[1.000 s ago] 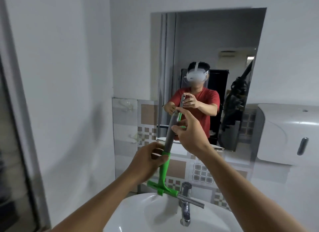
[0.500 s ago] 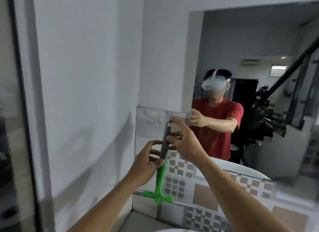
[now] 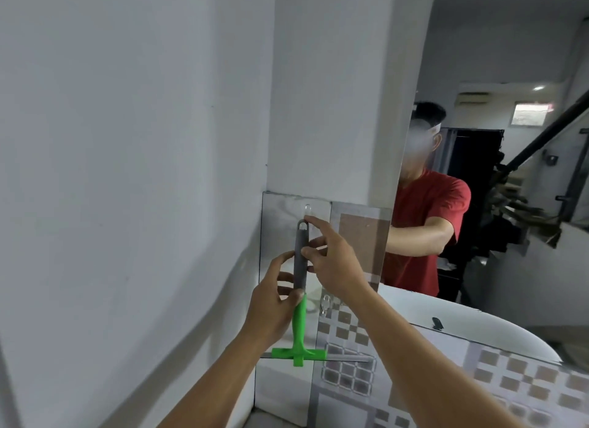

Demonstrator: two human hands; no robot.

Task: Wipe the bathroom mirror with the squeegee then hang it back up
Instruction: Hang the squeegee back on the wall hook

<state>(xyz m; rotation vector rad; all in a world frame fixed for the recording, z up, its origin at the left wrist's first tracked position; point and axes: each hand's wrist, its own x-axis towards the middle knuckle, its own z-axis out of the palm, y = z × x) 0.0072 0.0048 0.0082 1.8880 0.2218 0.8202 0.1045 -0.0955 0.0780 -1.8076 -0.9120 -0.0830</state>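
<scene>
The squeegee (image 3: 300, 287) hangs upright in both hands against the tiled wall (image 3: 357, 236), in the corner to the left of the mirror (image 3: 510, 204). Its grey grip points up and its green stem runs down to the blade, which sits crosswise at the bottom. A second ago it was held out over the sink in front of the mirror; since then it has been carried left and up, and the view has swung with it, so the sink and tap have dropped out of sight.

The left hand (image 3: 274, 303) is closed around the handle where grey meets green, thumb across the front. The right hand (image 3: 331, 262) is half open: thumb and lower fingers pinch the grey grip from the right, while the forefinger stretches up beside the hanging loop at the top of the handle. Half a second ago that loop was well below the clear hook (image 3: 307, 208) on the wall; now it sits just under the hook, not yet over it. A second clear hook (image 3: 325, 303) shows lower down, just right of the green stem.
</scene>
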